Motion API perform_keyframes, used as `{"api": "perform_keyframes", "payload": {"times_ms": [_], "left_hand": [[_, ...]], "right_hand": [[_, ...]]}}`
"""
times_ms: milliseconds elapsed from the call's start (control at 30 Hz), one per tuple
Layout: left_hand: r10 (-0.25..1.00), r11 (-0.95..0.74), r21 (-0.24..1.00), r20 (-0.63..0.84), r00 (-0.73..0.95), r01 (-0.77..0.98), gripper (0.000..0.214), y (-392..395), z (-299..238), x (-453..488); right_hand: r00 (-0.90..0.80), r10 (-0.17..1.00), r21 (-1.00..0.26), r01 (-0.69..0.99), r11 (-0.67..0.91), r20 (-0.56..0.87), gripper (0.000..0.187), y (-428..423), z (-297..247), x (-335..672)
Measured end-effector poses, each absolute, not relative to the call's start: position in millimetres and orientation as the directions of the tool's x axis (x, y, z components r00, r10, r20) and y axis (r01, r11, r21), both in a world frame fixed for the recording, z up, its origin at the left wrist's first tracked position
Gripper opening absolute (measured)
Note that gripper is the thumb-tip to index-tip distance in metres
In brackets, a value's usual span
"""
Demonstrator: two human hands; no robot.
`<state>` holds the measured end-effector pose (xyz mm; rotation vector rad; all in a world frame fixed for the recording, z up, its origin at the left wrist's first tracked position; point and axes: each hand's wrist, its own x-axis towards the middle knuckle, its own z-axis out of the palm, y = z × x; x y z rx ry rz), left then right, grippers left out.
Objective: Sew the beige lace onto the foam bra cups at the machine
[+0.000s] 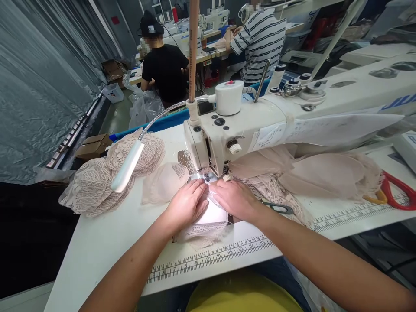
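A white sewing machine [238, 134] stands in front of me, its needle area lit brightly. My left hand [188, 203] lies flat at the left of the presser foot, with its fingertips beside the foot. From the right, my right hand [235, 199] has its fingers closed on the edge of a beige lace piece [206, 232], close to the needle. That piece hangs toward me over the machine bed; its part under the fingers is hidden. A sheer beige cup piece [164, 184] lies to the left of my left hand.
Stacked lace cups [94, 186] lie at left under a gooseneck lamp [128, 167]. Sheer fabric [325, 173], thread snips [277, 208] and red-handled scissors [398, 190] lie at right. A ruler strip [208, 260] runs along the table's front edge. Two people sit at machines beyond.
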<state>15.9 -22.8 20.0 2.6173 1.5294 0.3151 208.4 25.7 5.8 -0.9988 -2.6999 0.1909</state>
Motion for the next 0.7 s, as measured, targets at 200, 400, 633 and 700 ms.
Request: {"api": "perform_keyframes", "payload": {"times_ms": [200, 400, 633, 700], "left_hand": [[0.859, -0.511, 0.178, 0.104, 0.501, 0.841, 0.044, -14, 20, 11], [0.842, -0.538, 0.194, 0.067, 0.536, 0.82, 0.048, -4, 21, 6], [0.783, -0.617, 0.19, 0.055, 0.619, 0.764, 0.042, 6, 30, -7], [0.778, -0.627, 0.143, 0.084, 0.622, 0.766, 0.038, 3, 34, -7]], "right_hand": [[-0.703, 0.694, -0.192, 0.668, 0.719, 0.156, 0.016, 27, 7, 205], [-0.675, 0.719, -0.189, 0.694, 0.695, 0.166, 0.018, 27, 9, 202], [-0.666, 0.728, -0.207, 0.698, 0.685, 0.164, 0.023, 28, 9, 203], [-0.651, 0.738, -0.228, 0.702, 0.675, 0.18, 0.026, 29, 6, 206]]}}
